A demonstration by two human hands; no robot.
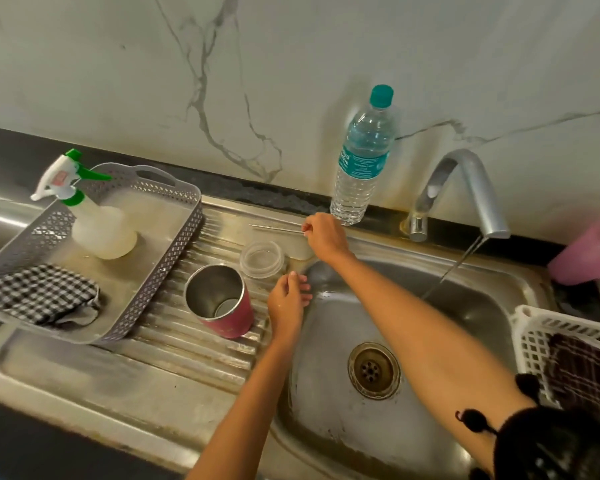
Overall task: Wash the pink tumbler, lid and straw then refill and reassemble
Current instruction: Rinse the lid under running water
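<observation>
Nearest, lower centre: stainless steel sink basin (326,427), one, with a round drain.

Frame centre: left hand (287,301), fingers loosely curled at the basin rim, holding nothing. It lies just right of the pink steel-lined tumbler (219,301), one, mouth up on the ribbed steel drainboard (187,344).

Behind these: clear round plastic lid (262,259), one, lying flat.

Further back: thin metal straw (274,227), one, long axis left-right across the frame. The right hand (326,237) pinches its right end, so the shaft runs leftward from the grip. The right hand is nearer the straw, the left nearer the tumbler.

Rear: clear plastic water bottle with teal cap (364,157), one, upright, likely for the refill. Curved chrome tap (478,188), one, running.
</observation>
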